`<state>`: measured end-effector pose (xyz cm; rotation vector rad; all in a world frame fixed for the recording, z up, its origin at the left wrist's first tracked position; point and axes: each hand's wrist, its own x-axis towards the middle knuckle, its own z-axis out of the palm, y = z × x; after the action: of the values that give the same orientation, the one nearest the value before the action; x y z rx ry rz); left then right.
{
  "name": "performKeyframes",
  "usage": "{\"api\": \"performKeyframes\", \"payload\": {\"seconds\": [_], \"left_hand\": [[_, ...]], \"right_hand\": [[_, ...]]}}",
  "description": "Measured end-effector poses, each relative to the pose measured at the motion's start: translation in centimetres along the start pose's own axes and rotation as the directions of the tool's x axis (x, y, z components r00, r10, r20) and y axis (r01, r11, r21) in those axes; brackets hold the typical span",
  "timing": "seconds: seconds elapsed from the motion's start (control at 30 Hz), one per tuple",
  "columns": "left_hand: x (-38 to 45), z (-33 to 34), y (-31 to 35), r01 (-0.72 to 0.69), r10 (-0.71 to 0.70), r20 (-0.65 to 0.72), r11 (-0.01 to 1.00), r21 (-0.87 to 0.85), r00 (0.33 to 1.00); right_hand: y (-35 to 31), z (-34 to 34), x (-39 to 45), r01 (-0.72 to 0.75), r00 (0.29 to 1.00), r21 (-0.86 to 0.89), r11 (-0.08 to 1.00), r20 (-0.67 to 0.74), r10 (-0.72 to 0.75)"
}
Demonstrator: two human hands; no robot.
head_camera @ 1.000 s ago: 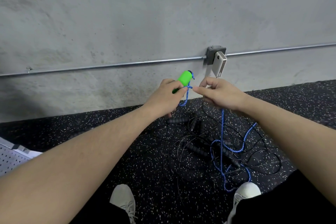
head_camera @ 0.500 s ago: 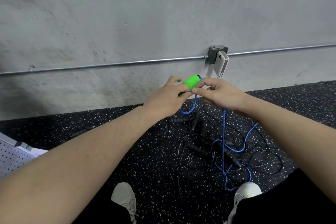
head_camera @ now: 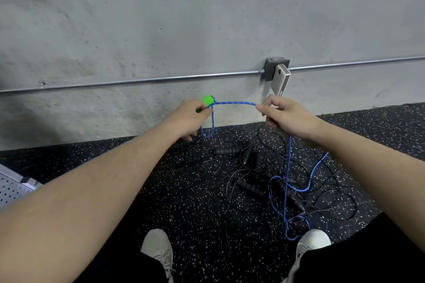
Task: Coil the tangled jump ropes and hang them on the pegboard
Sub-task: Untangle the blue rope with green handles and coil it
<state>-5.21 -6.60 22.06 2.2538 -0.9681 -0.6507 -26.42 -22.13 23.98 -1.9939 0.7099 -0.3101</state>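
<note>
Coiling is judged barely begun: the blue jump rope (head_camera: 234,102) is stretched between the left hand (head_camera: 187,119), which is clenched around the green handle (head_camera: 207,100) with one small loop hung below it, and the right hand (head_camera: 289,117), by which the cord is pinched. Most of its length is left trailing onto the rubber floor (head_camera: 161,179) among the tangled black ropes (head_camera: 253,181). One blue rope and several black handles, not exactly countable, are shown; the pegboard (head_camera: 11,188) is seen bare at the left edge.
</note>
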Motion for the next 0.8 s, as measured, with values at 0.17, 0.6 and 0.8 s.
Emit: {"api": "performKeyframes", "payload": {"seconds": [0.17, 0.6, 0.8], "left_hand": [[-0.9, 0.8, 0.4, -0.013, 0.009, 0.132, 0.999, 0.032, 0.991], [-2.3, 2.3, 2.7, -0.550, 0.509, 0.224, 0.811, 0.200, 0.831], [-2.2, 1.9, 2.0, -0.514, 0.487, 0.185, 0.844, 0.152, 0.854]], "right_hand": [[-1.1, -0.1, -0.1, 0.008, 0.999, 0.019, 1.000, 0.038, -0.009], [-3.2, 1.6, -1.1, 0.089, 0.967, 0.022, 0.996, 0.236, -0.092], [-2.6, 1.8, -1.1, 0.076, 0.973, 0.035, 0.997, 0.215, -0.082]]}}
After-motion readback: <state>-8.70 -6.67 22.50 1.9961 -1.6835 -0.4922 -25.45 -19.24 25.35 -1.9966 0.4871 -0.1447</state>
